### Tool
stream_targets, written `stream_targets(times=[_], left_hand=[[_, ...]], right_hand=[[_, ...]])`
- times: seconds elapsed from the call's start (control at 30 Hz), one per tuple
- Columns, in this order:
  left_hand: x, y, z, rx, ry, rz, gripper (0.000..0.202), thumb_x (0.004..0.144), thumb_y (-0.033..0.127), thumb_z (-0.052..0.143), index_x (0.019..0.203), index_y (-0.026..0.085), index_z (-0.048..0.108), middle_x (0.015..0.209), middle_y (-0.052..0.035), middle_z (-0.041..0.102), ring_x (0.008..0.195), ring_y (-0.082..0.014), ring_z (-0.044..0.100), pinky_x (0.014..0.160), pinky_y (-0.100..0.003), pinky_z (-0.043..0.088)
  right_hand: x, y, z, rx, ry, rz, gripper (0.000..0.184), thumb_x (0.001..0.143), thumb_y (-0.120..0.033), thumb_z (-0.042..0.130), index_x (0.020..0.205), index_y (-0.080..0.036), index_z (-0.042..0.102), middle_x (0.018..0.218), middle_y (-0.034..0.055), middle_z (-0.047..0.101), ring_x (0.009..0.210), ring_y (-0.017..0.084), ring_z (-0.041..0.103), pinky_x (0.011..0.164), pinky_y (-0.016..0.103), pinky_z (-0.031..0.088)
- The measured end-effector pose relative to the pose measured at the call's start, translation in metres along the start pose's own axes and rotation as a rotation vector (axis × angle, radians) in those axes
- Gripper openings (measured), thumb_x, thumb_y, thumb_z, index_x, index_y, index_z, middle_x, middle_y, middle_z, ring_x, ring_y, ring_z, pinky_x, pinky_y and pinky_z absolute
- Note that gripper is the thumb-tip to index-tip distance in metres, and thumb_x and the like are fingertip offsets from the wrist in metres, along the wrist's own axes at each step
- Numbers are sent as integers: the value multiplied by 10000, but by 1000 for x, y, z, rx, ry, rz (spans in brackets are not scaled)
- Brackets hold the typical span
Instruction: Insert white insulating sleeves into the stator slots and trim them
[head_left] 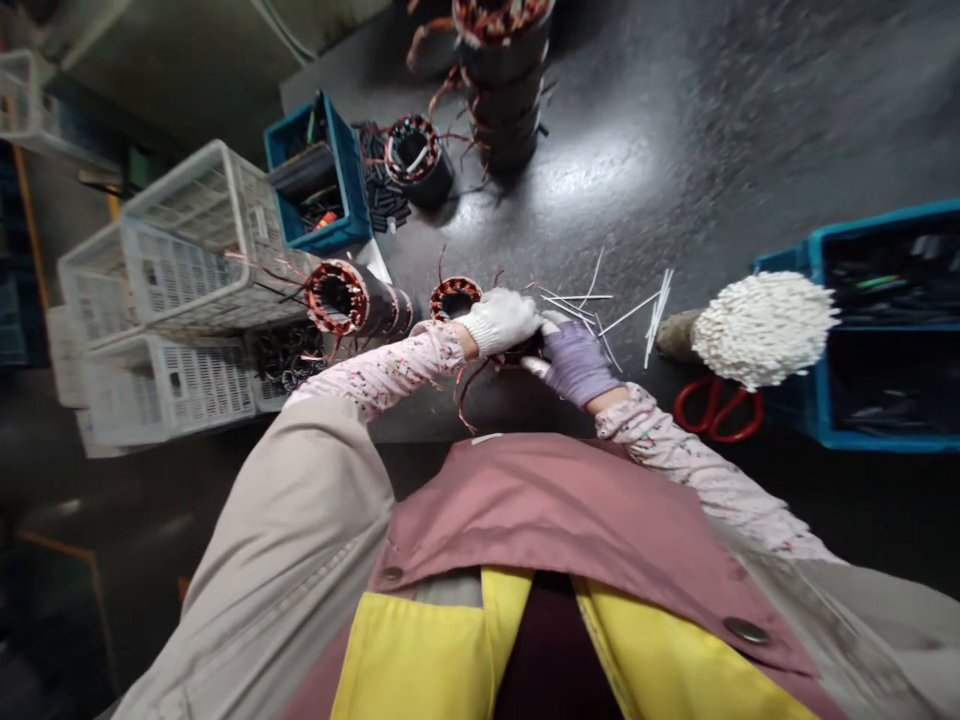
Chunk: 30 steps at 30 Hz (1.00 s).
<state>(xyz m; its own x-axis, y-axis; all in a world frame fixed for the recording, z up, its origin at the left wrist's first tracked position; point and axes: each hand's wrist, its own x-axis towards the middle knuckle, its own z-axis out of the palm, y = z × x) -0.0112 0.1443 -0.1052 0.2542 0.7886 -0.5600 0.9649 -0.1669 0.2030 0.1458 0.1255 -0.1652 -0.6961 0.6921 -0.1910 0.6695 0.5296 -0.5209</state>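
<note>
2 gloved hands are clamped on a copper-wound motor stator [521, 350], mostly hiding it: left hand [499, 322] in white knit, right hand [577, 362] in purple. Loose white sleeving [592, 310] lies just right of the stator on the tabletop [675, 170].

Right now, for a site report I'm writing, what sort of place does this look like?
Likely an electric motor winding workshop: copper-wound stator cores stand stacked on the bench, thin white strips lie loose, and a blue crate holds parts.
</note>
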Motion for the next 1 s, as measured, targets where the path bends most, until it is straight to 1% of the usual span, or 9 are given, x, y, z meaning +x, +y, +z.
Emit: stream_targets(times=[0.1,0.17,0.27,0.33,0.43,0.57,0.67,0.83,1.0], left_hand=[[-2,4,7,-295,-53,-176,157,846,145,570,865,93,717,901,-149,687,904,-282,656,811,-405,471],[-12,1,15,-476,-84,-181,156,853,224,599,826,113,706,808,-88,683,774,-200,646,737,-321,486],[-38,-13,26,-618,63,-202,279,928,305,478,907,118,685,815,-54,676,722,-143,612,694,-260,487],[-52,-22,31,-578,169,-158,255,897,307,513,971,123,673,921,-63,681,820,-156,620,768,-264,490],[-56,-25,37,-365,70,-15,227,800,251,607,999,170,682,1044,-63,672,945,-186,627,858,-276,469],[-40,-26,44,-373,33,-7,183,781,201,566,923,148,669,893,-39,671,826,-169,614,795,-274,468],[-36,-35,47,-483,142,-86,194,758,189,537,914,120,628,851,-29,651,781,-146,578,770,-265,472],[-41,-43,57,-796,368,-322,175,690,202,558,854,141,561,839,-21,626,796,-150,558,798,-290,474],[-36,-40,68,-940,448,-319,139,654,195,570,773,167,505,766,7,575,759,-142,532,791,-294,455]], right_hand=[[1,-4,10,-43,-54,26,670,835,-336,584,1420,-46,432,1467,266,415,1187,359,552,968,485,466],[0,-3,11,-49,-72,31,646,859,-307,545,1442,-63,413,1484,261,398,1159,353,569,936,474,477],[-3,-3,6,-68,-70,-8,624,882,-332,536,1437,-71,425,1488,259,394,1192,360,541,962,489,447],[-6,-6,0,-91,-61,-88,628,880,-381,569,1424,-91,449,1501,240,386,1278,371,469,1023,507,391],[-10,-10,-5,-146,-92,-190,557,862,-386,619,1362,-158,531,1533,168,373,1368,374,357,1072,529,317],[-13,-13,-12,-198,-118,-198,443,883,-366,597,1290,-193,596,1542,108,381,1375,354,332,1067,519,294],[-9,-20,-22,-210,-113,-188,302,935,-314,503,1150,-205,685,1470,90,483,1326,332,395,1037,502,312],[11,-41,-36,-280,-291,-370,393,934,-137,358,1129,-123,699,1112,181,687,1085,305,574,885,453,394],[29,-51,-39,-346,-479,-571,391,896,-110,365,1091,-52,700,1008,232,697,969,319,627,761,405,404]])
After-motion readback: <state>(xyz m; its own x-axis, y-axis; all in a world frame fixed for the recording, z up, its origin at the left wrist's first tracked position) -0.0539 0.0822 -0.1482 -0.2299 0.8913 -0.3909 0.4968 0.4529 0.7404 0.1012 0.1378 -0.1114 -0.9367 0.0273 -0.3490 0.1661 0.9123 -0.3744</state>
